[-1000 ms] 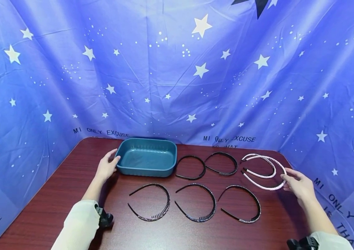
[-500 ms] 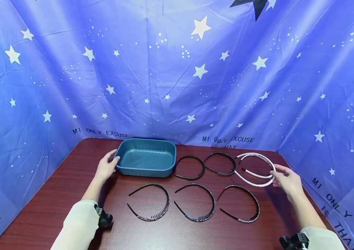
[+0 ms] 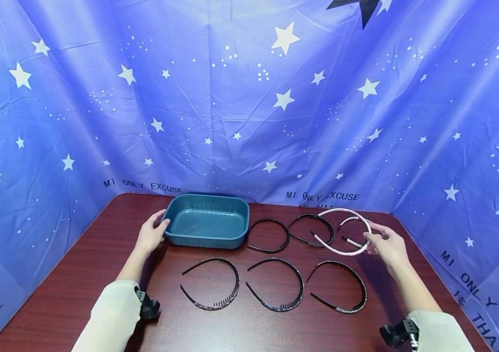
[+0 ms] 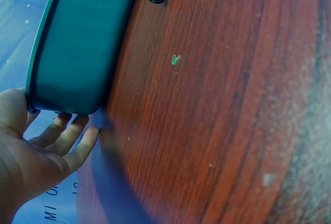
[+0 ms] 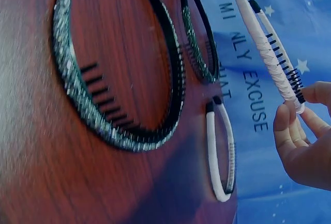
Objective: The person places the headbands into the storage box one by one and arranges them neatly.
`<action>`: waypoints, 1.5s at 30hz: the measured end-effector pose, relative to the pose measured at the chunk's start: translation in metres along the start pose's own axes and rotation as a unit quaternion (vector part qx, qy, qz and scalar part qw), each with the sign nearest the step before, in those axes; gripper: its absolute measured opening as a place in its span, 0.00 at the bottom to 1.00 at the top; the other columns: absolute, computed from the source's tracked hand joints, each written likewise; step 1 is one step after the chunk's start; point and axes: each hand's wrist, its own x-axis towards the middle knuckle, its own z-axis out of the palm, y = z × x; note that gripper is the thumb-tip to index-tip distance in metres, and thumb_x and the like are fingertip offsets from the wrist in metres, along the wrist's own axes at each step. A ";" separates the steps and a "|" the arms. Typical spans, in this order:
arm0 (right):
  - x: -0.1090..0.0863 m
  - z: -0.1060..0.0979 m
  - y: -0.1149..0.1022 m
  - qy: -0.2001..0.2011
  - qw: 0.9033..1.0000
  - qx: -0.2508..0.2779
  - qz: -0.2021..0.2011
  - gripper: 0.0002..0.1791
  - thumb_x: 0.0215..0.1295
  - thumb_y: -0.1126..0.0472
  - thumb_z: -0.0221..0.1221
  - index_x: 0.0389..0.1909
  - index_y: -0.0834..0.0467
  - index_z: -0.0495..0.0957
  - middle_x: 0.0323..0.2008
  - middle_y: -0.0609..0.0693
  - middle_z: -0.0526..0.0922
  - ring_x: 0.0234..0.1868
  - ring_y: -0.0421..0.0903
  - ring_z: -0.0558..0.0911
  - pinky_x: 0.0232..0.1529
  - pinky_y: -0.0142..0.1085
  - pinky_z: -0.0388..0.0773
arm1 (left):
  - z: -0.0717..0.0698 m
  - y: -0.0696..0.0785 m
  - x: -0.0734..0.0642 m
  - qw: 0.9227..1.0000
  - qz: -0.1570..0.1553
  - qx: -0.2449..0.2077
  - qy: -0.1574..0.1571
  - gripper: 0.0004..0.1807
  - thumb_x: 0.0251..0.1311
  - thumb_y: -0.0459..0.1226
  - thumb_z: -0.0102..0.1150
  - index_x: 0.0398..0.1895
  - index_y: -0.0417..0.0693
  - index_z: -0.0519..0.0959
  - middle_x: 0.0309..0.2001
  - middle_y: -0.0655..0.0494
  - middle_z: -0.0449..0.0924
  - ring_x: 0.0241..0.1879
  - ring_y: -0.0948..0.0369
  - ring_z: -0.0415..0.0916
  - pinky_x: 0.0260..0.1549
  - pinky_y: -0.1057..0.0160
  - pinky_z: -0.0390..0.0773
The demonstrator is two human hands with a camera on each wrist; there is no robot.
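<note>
My left hand (image 3: 150, 237) grips the left end of a teal plastic bin (image 3: 207, 242), thumb at its rim and fingers against the outer wall (image 4: 83, 43). My right hand (image 3: 388, 248) pinches a pale pink headband (image 5: 270, 58) at the middle of its curve, thumb on one side and fingers on the other. It is held up off the table, open ends pointing left, with dark comb teeth inside. Beneath it a second white headband (image 5: 211, 151) lies on the table, partly overlapped by the held one in the head view.
Several black toothed headbands lie on the reddish wooden table (image 3: 214, 337): a back pair (image 3: 288, 239) right of the bin and a glittery front row (image 3: 237, 283), its rightmost headband (image 5: 67, 63) nearest my right hand. A blue star-printed curtain (image 3: 232, 107) encloses the table's back and sides.
My right hand has carried the pale pink headband leftward and slightly up, over the other white headband, toward the back black ones. The left hand and bin have stayed in place.
</note>
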 end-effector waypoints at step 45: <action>-0.001 0.114 -0.044 -0.071 0.997 0.001 -0.005 0.25 0.61 0.68 0.56 0.60 0.69 0.66 0.17 0.37 0.75 0.16 0.34 0.74 0.22 0.29 0.80 | 0.002 -0.003 -0.001 0.999 -0.003 -0.045 -0.008 0.27 0.69 0.39 0.42 0.70 0.43 0.58 0.60 0.32 0.65 0.49 0.42 0.74 0.38 0.55 0.84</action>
